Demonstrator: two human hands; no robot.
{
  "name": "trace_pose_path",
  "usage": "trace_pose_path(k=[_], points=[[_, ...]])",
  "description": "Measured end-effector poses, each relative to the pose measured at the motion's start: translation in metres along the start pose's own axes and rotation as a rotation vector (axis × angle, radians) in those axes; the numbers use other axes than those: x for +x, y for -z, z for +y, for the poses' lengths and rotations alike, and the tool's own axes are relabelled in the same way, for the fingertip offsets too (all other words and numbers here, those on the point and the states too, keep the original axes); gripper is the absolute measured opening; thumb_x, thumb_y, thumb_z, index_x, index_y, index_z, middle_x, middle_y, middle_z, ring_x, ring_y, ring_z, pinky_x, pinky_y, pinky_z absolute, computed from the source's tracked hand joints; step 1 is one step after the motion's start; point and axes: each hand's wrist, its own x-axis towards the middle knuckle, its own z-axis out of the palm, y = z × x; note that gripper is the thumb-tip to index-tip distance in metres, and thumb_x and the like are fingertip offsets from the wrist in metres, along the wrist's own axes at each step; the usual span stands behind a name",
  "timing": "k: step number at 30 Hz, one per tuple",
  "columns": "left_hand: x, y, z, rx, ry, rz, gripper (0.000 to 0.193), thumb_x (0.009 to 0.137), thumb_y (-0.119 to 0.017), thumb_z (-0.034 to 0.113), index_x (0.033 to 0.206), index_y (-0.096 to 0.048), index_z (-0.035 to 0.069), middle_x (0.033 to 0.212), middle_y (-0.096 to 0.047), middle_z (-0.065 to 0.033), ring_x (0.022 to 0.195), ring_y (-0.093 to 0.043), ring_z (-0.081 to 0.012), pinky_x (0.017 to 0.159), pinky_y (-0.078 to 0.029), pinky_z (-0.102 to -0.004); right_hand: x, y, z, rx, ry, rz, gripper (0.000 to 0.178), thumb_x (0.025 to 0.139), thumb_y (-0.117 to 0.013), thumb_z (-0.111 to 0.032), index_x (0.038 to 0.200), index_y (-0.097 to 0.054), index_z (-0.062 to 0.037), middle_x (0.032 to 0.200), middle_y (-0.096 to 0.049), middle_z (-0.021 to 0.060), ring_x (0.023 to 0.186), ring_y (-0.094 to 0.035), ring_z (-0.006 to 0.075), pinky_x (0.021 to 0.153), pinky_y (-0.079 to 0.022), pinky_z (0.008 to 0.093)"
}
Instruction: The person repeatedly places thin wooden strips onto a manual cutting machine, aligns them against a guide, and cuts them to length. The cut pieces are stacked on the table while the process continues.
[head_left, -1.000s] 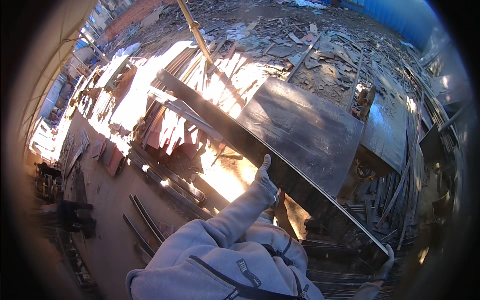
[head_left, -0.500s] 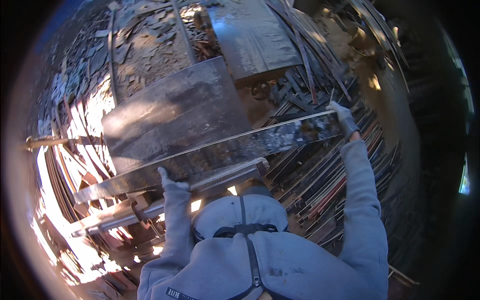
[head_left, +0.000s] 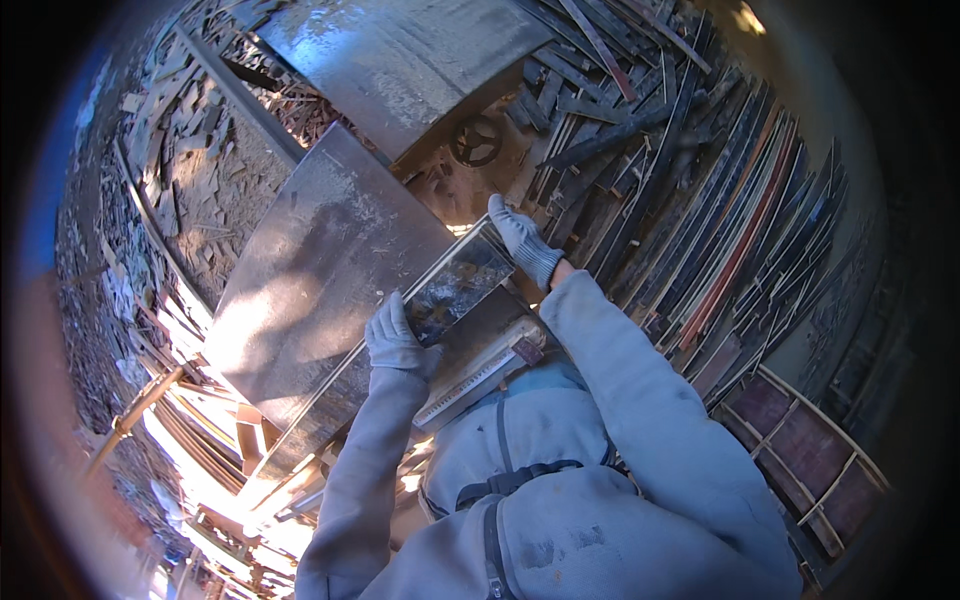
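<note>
So you've got both hands on a long dark plank [head_left: 462, 284], which runs diagonally across your front, from the sunlit clutter at lower left up to its end near the middle of the view, pale narrow edge away from you and scuffed face toward you. Your left hand [head_left: 396, 338], in a light knit glove, is pinching the plank partway along: fingers close together over the pale edge, thumb off to the right on the near face. Your right hand [head_left: 527, 243] is up at the end of it, gloved too, touching the corner, with a bit of bare wrist before the sleeve; I can't tell whether those fingers curl around underneath. The plank sits along the near side of the brown tabletop [head_left: 325, 235], but I can't tell if it's resting there or held just above. Between it and your body there's a rail [head_left: 490, 368] with what look like ruler marks. Past the tabletop is a dusty second panel [head_left: 400, 70], with a dark handwheel [head_left: 476, 141] just beside its near corner. Off to your right there's a big heap of long strips [head_left: 740, 240], plus a reddish-brown framed panel [head_left: 795, 440] lower down. Broken scraps [head_left: 200, 130] cover the ground upper left, and a wooden pole [head_left: 135, 410] slants in at the left.
</note>
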Motion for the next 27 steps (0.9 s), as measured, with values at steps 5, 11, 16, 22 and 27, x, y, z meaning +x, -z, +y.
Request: trace_pose_path(k=[5,11,16,22,27], points=[[0.004,-0.029,-0.018,0.008,-0.028,0.023,0.096,0.069,-0.094,0.022,0.153,-0.047,0.009,0.128,-0.064,-0.0182,0.116,-0.064,-0.0428,0.101,-0.051,-0.0552,-0.007,0.053,0.036,-0.013,0.127,-0.121,0.082,0.113,-0.053,-0.062,0.158,-0.052,0.0057,0.154,-0.064,0.0274,0.143,-0.063,0.0386,0.124,-0.045,0.0439],[0.011,-0.037,-0.023,0.017,-0.070,-0.005,0.108,0.067,-0.101,0.030,0.154,-0.042,0.007,0.124,-0.065,-0.0208,0.106,-0.067,-0.0439,0.093,-0.055,-0.0555,-0.048,0.034,0.039,-0.700,0.333,-0.138,0.096,0.107,-0.061,-0.061,0.169,-0.033,0.0065,0.166,-0.053,0.0263,0.153,-0.054,0.0352,0.132,-0.033,0.0436],[0.016,-0.033,-0.016,-0.053,-0.084,-0.042,0.106,0.067,-0.100,0.026,0.152,-0.039,0.006,0.117,-0.067,-0.0192,0.098,-0.068,-0.0427,0.084,-0.056,-0.0546,-0.051,0.035,0.030,-0.595,0.283,-0.221,0.098,0.106,-0.064,-0.058,0.168,-0.031,0.0100,0.171,-0.040,0.0334,0.160,-0.043,0.0426,0.134,-0.032,0.0456],[0.019,-0.035,-0.008,-0.010,-0.053,-0.068,0.102,0.067,-0.099,0.022,0.150,-0.040,0.009,0.114,-0.069,-0.0188,0.098,-0.069,-0.0435,0.086,-0.057,-0.0542,-0.051,0.041,0.026,-0.533,0.307,-0.240,0.090,0.110,-0.059,-0.053,0.167,-0.033,0.0112,0.171,-0.040,0.0347,0.160,-0.041,0.0427,0.134,-0.032,0.0453],[0.027,-0.036,-0.001,-0.056,-0.042,-0.072,0.100,0.068,-0.098,0.021,0.149,-0.040,0.010,0.115,-0.069,-0.0193,0.100,-0.070,-0.0447,0.088,-0.057,-0.0538,-0.050,0.041,0.027,-0.573,0.332,-0.242,0.083,0.112,-0.055,-0.048,0.166,-0.035,0.0118,0.170,-0.040,0.0354,0.160,-0.042,0.0428,0.134,-0.032,0.0461]])
